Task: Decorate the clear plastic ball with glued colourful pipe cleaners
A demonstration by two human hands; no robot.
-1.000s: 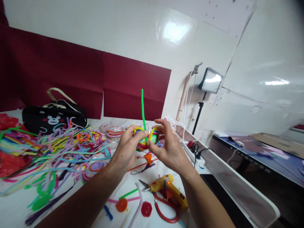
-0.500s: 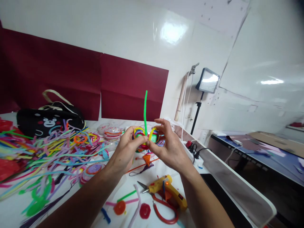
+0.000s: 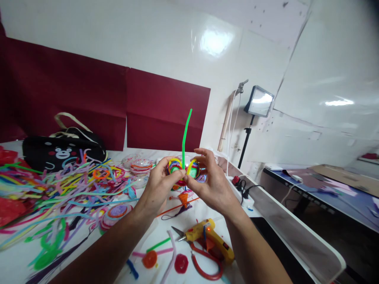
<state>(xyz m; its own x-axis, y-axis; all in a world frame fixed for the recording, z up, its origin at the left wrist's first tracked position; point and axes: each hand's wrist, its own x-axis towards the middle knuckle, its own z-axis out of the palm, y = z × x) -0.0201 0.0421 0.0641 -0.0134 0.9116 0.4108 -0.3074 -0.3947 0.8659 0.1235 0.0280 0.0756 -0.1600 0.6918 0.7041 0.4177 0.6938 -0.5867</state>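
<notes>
Between my two hands is a round ornament of coiled, many-coloured pipe cleaners (image 3: 194,170), with yellow loops on top and green inside. A green pipe cleaner (image 3: 185,136) stands up from its middle, its top leaning right. My left hand (image 3: 161,181) grips the ornament's left side, thumb pressed at the base of the green stem. My right hand (image 3: 209,179) pinches with thumb near the same spot, its fingers curled behind the right side. Below the ornament an orange cone-shaped piece with a dark tassel (image 3: 183,200) lies on the table.
A yellow glue gun (image 3: 211,236) with an orange light and red-handled scissors (image 3: 207,268) lie in front. Loose pipe cleaners (image 3: 74,185) heap up at left by a black bag (image 3: 63,148). A power strip (image 3: 247,202) and a lamp (image 3: 259,101) are at right.
The top of the green pipe cleaner has tilted to the right and bends more. Both hands keep their hold on the ornament, shifted only very slightly.
</notes>
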